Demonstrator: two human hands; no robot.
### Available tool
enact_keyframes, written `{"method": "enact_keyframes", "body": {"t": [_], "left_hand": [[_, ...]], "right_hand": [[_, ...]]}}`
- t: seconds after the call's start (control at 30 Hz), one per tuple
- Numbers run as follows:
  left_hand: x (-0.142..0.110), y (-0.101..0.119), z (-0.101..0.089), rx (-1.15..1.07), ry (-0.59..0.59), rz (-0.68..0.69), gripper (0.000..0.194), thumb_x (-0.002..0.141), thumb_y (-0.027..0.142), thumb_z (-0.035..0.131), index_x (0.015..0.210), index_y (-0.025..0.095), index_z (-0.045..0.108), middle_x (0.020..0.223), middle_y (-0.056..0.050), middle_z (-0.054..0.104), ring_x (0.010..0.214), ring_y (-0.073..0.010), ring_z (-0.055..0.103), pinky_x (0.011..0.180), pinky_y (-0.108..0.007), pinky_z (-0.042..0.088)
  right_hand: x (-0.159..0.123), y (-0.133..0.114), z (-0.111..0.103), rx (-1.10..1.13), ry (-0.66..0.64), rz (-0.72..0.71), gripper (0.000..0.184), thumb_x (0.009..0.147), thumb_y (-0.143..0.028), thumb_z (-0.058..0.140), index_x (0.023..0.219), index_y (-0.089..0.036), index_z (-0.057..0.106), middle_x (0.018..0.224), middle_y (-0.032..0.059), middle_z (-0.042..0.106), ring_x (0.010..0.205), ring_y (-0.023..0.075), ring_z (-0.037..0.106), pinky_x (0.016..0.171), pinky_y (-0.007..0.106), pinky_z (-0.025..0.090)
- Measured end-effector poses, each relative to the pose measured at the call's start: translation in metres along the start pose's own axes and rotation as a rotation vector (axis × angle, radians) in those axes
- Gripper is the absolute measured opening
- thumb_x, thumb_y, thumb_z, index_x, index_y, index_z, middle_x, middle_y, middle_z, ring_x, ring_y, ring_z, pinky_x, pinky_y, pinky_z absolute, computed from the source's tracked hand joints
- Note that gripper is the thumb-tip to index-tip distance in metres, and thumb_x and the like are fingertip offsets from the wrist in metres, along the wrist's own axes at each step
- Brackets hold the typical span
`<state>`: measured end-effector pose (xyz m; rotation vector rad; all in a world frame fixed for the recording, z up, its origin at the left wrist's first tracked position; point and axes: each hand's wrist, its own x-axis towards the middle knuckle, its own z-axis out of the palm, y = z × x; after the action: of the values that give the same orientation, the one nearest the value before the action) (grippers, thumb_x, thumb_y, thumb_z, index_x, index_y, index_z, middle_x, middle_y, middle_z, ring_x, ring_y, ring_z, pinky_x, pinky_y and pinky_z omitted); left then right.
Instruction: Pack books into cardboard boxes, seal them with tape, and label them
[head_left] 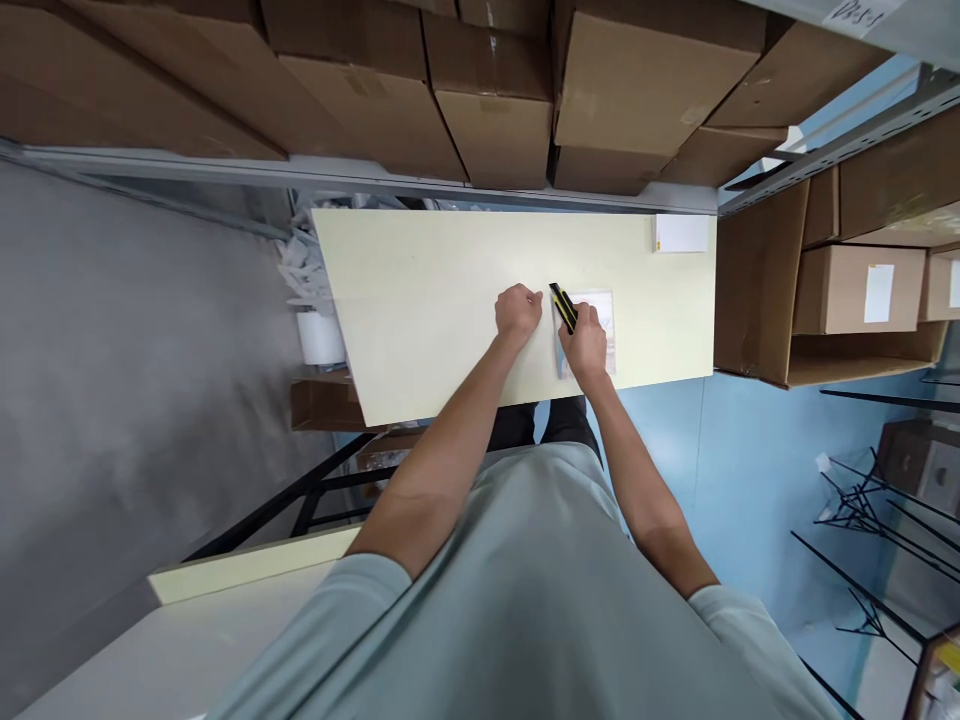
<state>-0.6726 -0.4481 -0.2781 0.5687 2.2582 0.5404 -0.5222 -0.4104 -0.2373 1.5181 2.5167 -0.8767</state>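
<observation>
Black and yellow, a utility knife sits gripped in the right hand, its far end pointing away from the body and slanting toward the left hand. That left hand is closed in a loose fist over the cream tabletop, just beside the knife and apart from it. Under the right hand lies a flat printed packet, near the tabletop's front edge and partly hidden by the fingers; whether hand and packet touch, I cannot tell. Its print is too small to read.

At the far right corner of the tabletop lies a white box. Past the back edge, brown cardboard boxes stand in a row on a grey metal shelf. To the right, a large open carton holds a smaller carton with a white label. Beyond the tabletop's left end is a white cylinder, with crumpled pale material behind it. Blue floor shows at the lower right.
</observation>
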Motion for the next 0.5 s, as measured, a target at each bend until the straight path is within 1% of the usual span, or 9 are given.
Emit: {"method": "enact_keyframes", "body": {"t": [0.13,0.2,0.3,0.4,0.5], "left_hand": [[0.003,0.004,0.003,-0.026,0.003,-0.069,0.017,0.101,0.036,0.065,0.096,0.022,0.073,0.109,-0.012,0.079,0.113,-0.0295,0.071,0.104,-0.041,0.053],[0.003,0.005,0.002,-0.043,-0.003,-0.098,0.016,0.100,0.035,0.067,0.096,0.021,0.073,0.109,-0.013,0.079,0.114,-0.0305,0.070,0.105,-0.043,0.053],[0.003,0.007,0.002,-0.059,-0.010,-0.126,0.014,0.098,0.035,0.070,0.095,0.022,0.073,0.111,-0.014,0.078,0.117,-0.0330,0.071,0.106,-0.047,0.054],[0.004,0.007,0.003,-0.074,-0.010,-0.135,0.013,0.096,0.035,0.073,0.094,0.022,0.073,0.111,-0.014,0.078,0.116,-0.0351,0.071,0.106,-0.051,0.054],[0.005,0.007,0.004,-0.095,0.003,-0.153,0.011,0.097,0.033,0.072,0.093,0.022,0.072,0.111,-0.014,0.078,0.114,-0.0335,0.071,0.106,-0.050,0.054]], "right_hand": [[-0.008,-0.010,0.003,-0.004,0.008,-0.023,0.027,0.103,-0.018,0.045,0.129,-0.020,0.052,0.126,0.0151,0.059,0.092,0.0271,0.069,0.079,0.042,0.060],[-0.013,-0.013,0.007,-0.005,0.020,-0.030,0.027,0.104,-0.015,0.041,0.128,-0.020,0.053,0.124,0.0149,0.059,0.093,0.0266,0.069,0.079,0.041,0.060],[-0.021,-0.016,0.012,-0.026,0.002,-0.012,0.031,0.104,-0.010,0.037,0.128,-0.019,0.054,0.124,0.0154,0.057,0.096,0.0271,0.070,0.080,0.041,0.061],[-0.032,-0.015,0.016,-0.041,0.017,-0.005,0.033,0.104,-0.008,0.035,0.127,-0.020,0.055,0.122,0.0146,0.058,0.097,0.0267,0.070,0.078,0.039,0.062],[-0.047,-0.010,0.016,-0.050,0.038,-0.025,0.036,0.104,-0.007,0.032,0.127,-0.021,0.057,0.118,0.0143,0.059,0.095,0.0264,0.069,0.076,0.038,0.062]]}}
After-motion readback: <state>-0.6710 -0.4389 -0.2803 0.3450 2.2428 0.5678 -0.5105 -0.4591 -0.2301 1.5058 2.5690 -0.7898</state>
